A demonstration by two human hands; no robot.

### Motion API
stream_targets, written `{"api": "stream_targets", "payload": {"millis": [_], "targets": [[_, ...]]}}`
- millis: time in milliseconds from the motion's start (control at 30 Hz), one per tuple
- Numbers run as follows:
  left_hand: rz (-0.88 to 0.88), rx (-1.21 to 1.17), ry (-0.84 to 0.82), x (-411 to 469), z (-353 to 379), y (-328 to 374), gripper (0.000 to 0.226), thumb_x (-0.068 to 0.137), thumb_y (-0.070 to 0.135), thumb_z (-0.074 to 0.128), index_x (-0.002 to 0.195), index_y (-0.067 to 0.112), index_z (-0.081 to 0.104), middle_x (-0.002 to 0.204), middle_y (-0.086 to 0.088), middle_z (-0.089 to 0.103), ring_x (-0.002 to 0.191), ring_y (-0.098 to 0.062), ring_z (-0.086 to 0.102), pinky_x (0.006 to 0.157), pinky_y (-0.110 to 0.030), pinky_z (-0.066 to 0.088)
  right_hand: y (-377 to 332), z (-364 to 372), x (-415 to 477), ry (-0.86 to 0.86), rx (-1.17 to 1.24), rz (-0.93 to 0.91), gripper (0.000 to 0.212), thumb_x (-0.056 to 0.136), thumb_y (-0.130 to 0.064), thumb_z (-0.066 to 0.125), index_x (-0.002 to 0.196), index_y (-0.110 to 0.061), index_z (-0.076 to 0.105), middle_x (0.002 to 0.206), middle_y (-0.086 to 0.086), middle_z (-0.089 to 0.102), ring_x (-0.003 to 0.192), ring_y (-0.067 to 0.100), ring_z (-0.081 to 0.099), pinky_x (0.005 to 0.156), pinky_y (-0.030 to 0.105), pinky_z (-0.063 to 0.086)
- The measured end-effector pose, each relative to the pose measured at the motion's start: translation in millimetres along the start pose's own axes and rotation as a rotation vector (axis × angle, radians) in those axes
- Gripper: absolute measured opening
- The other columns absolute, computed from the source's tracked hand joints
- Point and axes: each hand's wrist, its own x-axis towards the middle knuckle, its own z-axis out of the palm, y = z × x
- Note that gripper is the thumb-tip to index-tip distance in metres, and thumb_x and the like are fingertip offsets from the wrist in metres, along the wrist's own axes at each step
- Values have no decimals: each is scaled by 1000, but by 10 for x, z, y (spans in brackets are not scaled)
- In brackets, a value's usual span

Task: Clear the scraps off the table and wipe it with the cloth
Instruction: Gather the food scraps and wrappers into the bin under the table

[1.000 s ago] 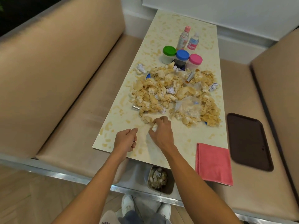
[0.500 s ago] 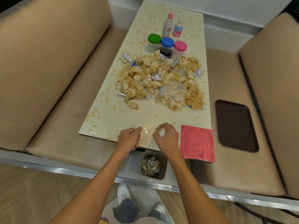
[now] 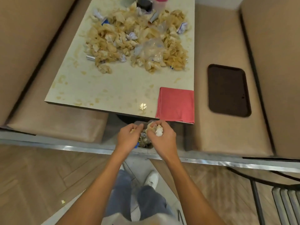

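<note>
No legible text, label or number anywhere; wrapper (image 3: 182,28) print too blurred.

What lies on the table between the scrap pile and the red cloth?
Head view: only bare tabletop with faint yellowish marks lies between the scrap pile and the red cloth.

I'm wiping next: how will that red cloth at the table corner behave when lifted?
The red cloth lies flat and folded, so probably floppy and light. It sits at the table edge, so a push might slide it off.
</note>
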Motion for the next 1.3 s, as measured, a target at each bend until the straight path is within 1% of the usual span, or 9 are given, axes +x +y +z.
{"api": "stream_targets", "payload": {"millis": [100, 267, 467, 600, 733, 867, 1067, 1167, 1300], "targets": [[-74, 0, 11, 43, 147, -265, 27, 100, 27, 65, 79, 11, 70, 79, -8, 72, 70, -12, 63, 63, -20, 46, 353, -57, -11, 19, -40, 41, 18, 79, -9, 78, 91, -17, 68, 87, -1, 71, 77, 13, 66, 69, 25, 55], [-173, 56, 7, 392, 320, -715, 16, 102, 20, 59, 97, 17, 74, 98, -4, 75, 92, -19, 69, 80, -34, 55, 1061, 67, 201, 41, -116, 130, 22, 75, -18, 79, 92, -27, 69, 96, -6, 72, 86, 10, 68, 79, 32, 59], [-171, 125, 9, 1157, 515, -1215, 18, 104, 19, 53, 108, 17, 71, 98, -1, 69, 79, -13, 60, 63, -28, 43, 1864, 398, 757, 54, -181, 127, 24, 68, -30, 70, 92, -30, 67, 104, 3, 69, 90, 16, 65, 80, 24, 52], [-173, 121, 22, 1715, 626, -1642, 19, 103, 18, 53, 98, 25, 70, 91, -1, 67, 73, -18, 58, 64, -30, 47, 2478, 642, 1214, 48, -207, 141, 26, 72, -19, 77, 91, -31, 65, 104, 2, 68, 91, 17, 64, 78, 17, 49], [-163, 139, 23, 2218, 787, -2061, 23, 103, 17, 51, 91, 31, 66, 103, -8, 69, 84, -25, 63, 77, -41, 55, 3104, 915, 1663, 17, -319, 132, 22, 80, -10, 79, 99, -18, 71, 100, -6, 64, 97, 15, 61, 88, 22, 47], [-140, 189, -15, 2551, 897, -2425, 22, 102, 12, 48, 109, 26, 63, 121, -12, 63, 98, -26, 66, 75, -34, 54, 3713, 1190, 1979, -35, -397, 125, 23, 79, -13, 81, 99, -19, 70, 104, -5, 56, 98, 19, 59, 92, 26, 47], [-68, 388, -84, 2762, 923, -2770, 38, 99, 6, 51, 134, 19, 58, 131, -9, 51, 116, -27, 58, 86, -29, 46, 4399, 1493, 2178, -383, -635, 264, 90, 75, -47, 86, 150, -25, 43, 159, 10, 32, 147, 35, 27, 121, 41, 27], [-43, 454, -109, 2814, 981, -2813, 40, 101, 8, 54, 140, 19, 55, 132, -10, 50, 115, -25, 56, 80, -22, 43, 4533, 1489, 2173, -410, -699, 251, 118, 67, -57, 88, 161, -27, 23, 164, 14, 23, 149, 40, 22, 122, 46, 25], [-5, 517, -150, 2833, 1127, -2759, 49, 101, 10, 60, 148, 19, 50, 142, -12, 51, 129, -30, 54, 95, -27, 40, 4360, 1275, 2107, -315, -712, 143, 122, 71, -55, 87, 164, -24, 13, 162, 13, 22, 145, 36, 24, 122, 43, 23]]}}
